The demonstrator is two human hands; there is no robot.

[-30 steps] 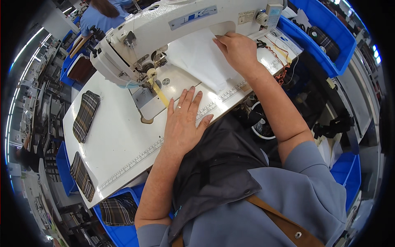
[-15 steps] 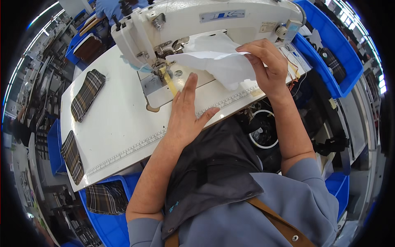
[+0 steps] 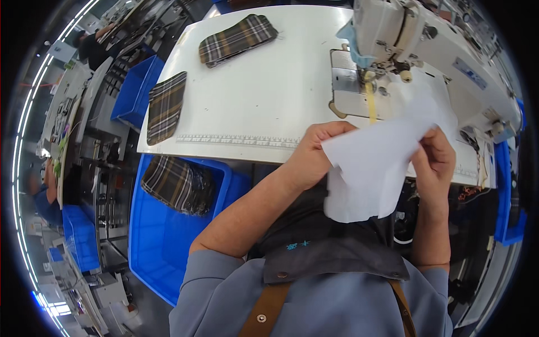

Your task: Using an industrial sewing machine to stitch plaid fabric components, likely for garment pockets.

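1. White sheet (image 3: 370, 174), thin cloth or paper, can't tell which, held up over the table's (image 3: 252, 101) near edge, right of middle.
2. Left fingers (image 3: 332, 129) pinch its left corner; right fingers (image 3: 441, 147) grasp its right side.
3. Looks super light and floppy, probably creases easily. I'd take opposite edges, gently.
4. Woven-looking plaid pieces, rounded one (image 3: 238, 39) by the far edge, straighter one (image 3: 167, 106) at the near-left corner. Tabletop's smooth and glossy.

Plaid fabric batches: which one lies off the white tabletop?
The plaid batch in the big blue bin, near the front of the tabletop; the left-edge batch and far batch both lie on it.
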